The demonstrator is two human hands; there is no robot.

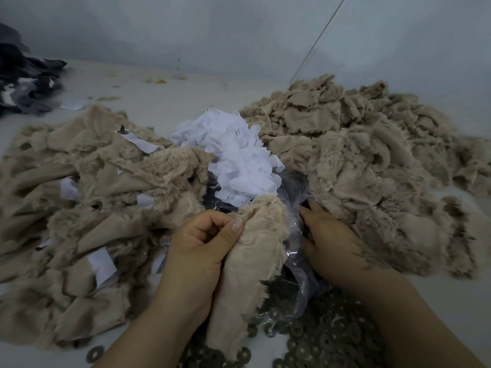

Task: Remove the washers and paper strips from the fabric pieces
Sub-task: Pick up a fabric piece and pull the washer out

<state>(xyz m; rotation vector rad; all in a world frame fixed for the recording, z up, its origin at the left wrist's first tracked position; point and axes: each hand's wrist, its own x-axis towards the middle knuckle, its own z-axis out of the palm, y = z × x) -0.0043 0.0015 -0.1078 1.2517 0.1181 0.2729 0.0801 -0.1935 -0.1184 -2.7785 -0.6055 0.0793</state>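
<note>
My left hand (204,243) grips a beige furry fabric piece (255,251) that hangs down over the table's near side. My right hand (329,243) reaches into a clear plastic bag (295,235), its fingertips hidden by the plastic. A heap of white paper strips (239,155) lies in the middle. Several metal washers (318,338) cover the table in front of me. On the left spreads a pile of fabric pieces (87,208) with paper strips (102,265) and a small pin with a washer (122,129) still in them.
A second pile of beige fabric pieces (366,160) fills the right side. Dark grey fabric (24,83) lies at the far left. A lone washer (95,353) sits near the front edge. The white table (164,96) meets a pale wall behind.
</note>
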